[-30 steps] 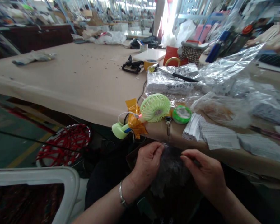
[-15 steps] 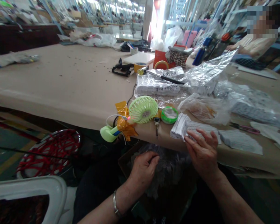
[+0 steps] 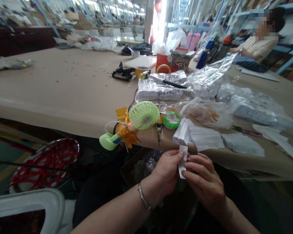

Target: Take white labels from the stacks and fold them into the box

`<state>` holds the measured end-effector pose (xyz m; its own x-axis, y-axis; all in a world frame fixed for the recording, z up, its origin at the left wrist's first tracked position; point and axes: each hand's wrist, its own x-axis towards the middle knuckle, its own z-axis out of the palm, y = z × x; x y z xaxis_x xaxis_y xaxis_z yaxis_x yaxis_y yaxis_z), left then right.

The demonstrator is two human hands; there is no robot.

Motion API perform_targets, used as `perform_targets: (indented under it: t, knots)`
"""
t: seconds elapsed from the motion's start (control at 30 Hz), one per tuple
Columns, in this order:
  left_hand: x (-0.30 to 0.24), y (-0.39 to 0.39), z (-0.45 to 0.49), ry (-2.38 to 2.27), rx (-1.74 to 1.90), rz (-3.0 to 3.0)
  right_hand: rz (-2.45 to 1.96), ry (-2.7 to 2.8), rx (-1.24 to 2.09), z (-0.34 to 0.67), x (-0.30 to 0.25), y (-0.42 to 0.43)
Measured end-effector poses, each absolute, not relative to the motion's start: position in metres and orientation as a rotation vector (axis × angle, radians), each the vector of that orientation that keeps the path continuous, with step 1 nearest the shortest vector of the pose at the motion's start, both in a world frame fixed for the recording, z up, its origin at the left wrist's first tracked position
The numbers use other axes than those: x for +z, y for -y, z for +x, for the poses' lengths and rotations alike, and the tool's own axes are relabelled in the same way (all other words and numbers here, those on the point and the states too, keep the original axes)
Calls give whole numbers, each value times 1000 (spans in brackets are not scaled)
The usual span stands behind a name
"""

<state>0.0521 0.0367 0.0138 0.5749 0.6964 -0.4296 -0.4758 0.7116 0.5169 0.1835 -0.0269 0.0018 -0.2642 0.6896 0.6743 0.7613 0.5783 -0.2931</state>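
Between my two hands, just below the table's front edge, is a narrow white label strip. My left hand pinches it with the thumb on top. The fingertips of my right hand grip its right side and lower end. Right above them, at the table edge, stands a folded stack of white labels. Beside it lies a fanned row of printed labels, and another spread of labels is farther right. A soldering iron points down over the edge, left of the stack.
A green clip fan is taped at the table edge. Nearby are a green round container, plastic-wrapped bundles, a hammer and pink-handled scissors. A person sits at the far right. A white-rimmed bin stands lower left.
My right hand has left the label stack and come down toward me with a label strip. My left hand has moved right to meet it, and both now hold the strip.
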Motion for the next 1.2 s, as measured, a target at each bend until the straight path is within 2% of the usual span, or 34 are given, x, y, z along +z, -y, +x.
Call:
perform_targets:
  t: [0.27, 0.47, 0.87, 1.2]
  knots:
    - [13, -33, 52, -895, 578, 484, -1648, 1869, -502, 246, -9, 10]
    - [6, -28, 51, -924, 556, 499, -1600, 1856, -545, 259, -18, 9]
    - [7, -28, 55, -897, 447, 565, -1496, 1655, -348, 263, -21, 7]
    - [17, -28, 58, -873, 381, 517, -1379, 1567, -313, 254, -14, 16]
